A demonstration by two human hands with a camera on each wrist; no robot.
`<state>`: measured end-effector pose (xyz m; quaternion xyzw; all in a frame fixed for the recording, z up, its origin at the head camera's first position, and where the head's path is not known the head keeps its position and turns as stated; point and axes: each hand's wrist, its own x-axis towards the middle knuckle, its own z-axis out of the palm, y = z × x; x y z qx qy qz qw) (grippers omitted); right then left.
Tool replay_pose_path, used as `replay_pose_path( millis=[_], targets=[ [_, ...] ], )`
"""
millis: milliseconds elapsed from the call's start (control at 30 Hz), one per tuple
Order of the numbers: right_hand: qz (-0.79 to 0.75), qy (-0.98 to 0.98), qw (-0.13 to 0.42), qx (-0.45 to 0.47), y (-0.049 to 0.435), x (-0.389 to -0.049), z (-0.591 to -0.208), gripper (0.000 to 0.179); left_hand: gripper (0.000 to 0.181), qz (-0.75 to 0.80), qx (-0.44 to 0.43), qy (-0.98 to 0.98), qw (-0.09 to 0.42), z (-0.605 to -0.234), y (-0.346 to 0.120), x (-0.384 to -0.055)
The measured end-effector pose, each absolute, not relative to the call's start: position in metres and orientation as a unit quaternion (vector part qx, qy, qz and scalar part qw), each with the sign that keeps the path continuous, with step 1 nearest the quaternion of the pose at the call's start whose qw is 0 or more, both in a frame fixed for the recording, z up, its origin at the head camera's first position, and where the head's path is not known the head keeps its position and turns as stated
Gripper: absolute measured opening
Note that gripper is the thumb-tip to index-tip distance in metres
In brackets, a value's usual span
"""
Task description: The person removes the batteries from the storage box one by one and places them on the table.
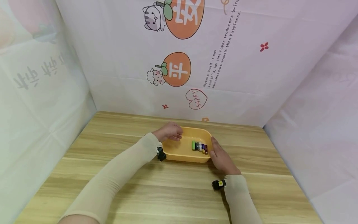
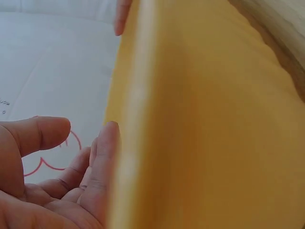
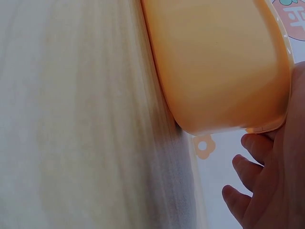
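A shallow yellow plastic basin (image 1: 185,158) stands on the table. Toward its right end lies a row of several small batteries (image 1: 199,147), one green and others dark, whitish and blue. My left hand (image 1: 171,132) is over the basin's left end; in the left wrist view its thumb and fingers are apart, with nothing between them. My right hand (image 1: 222,158) lies against the basin's right end, fingers extended along the outside of the wall. From the right wrist, those fingers (image 3: 247,171) show loosely bent beyond the rim. Both wrist views hide the batteries.
The wooden table (image 1: 179,193) extends around the basin. Behind it rises a white printed cloth (image 1: 237,102), and more cloth hangs at the left and right sides. A small black camera is strapped to each wrist, over the pale sleeves (image 1: 120,171).
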<state>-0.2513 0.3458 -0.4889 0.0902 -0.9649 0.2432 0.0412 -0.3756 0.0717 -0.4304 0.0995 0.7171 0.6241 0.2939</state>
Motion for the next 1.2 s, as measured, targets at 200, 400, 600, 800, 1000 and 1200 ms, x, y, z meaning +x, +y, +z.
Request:
replay_pose_path(
  millis=[200, 400, 600, 800, 1000, 1200],
  targets=[
    [0.244, -0.964, 0.043, 0.093, 0.346, -0.252, -0.49, 0.063, 0.028, 0.625, 0.093, 0.711, 0.308, -0.436, 0.078, -0.374],
    [0.244, -0.963, 0.048, 0.099, 0.346, -0.25, -0.489, 0.063, 0.028, 0.613, 0.091, 0.721, 0.308, -0.436, 0.081, -0.368],
    [0.248, -0.963, 0.046, 0.094, 0.345, -0.249, -0.488, 0.063, 0.025, 0.603, 0.072, 0.736, 0.298, -0.441, 0.085, -0.367],
    [0.246, -0.964, 0.039, 0.092, 0.344, -0.249, -0.487, 0.063, 0.023, 0.604, 0.069, 0.734, 0.302, -0.45, 0.09, -0.367],
    [0.245, -0.964, 0.04, 0.091, 0.343, -0.249, -0.487, 0.063, 0.019, 0.605, 0.067, 0.736, 0.296, -0.454, 0.098, -0.366],
    [0.243, -0.965, 0.042, 0.092, 0.345, -0.25, -0.488, 0.063, 0.017, 0.606, 0.055, 0.733, 0.305, -0.456, 0.103, -0.365]
  ],
)
